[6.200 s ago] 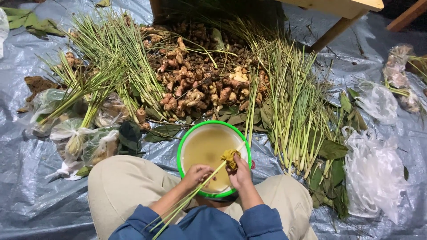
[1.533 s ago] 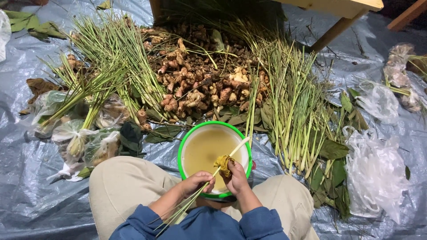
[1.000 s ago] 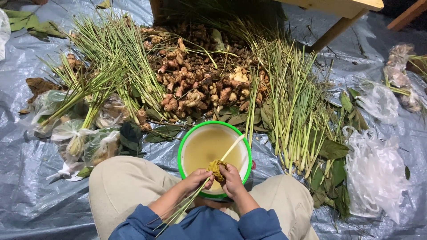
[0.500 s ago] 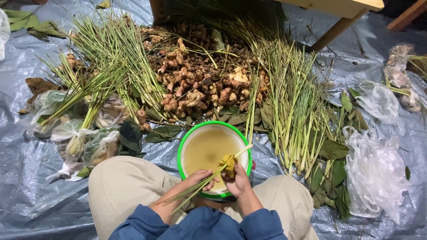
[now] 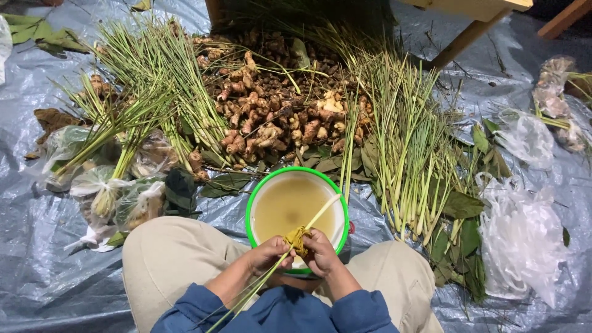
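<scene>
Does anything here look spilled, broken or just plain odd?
Nothing looks spilled or broken. The water in the green-rimmed basin is murky yellow. Both hands, left hand and right hand, hold a lemongrass stalk over it. Loose leaves and crumpled plastic bags lie scattered across the tarp, untidy rather than damaged.

wooden table (image 5: 475, 9) cut off at top edge, fingertips hidden behind yellow knot (image 5: 298, 237)

Produce-sorting spot on the ground: tarp (image 5: 37, 246) (grey plastic), heaped roots (image 5: 277, 117), lemongrass (image 5: 401, 154)
</scene>
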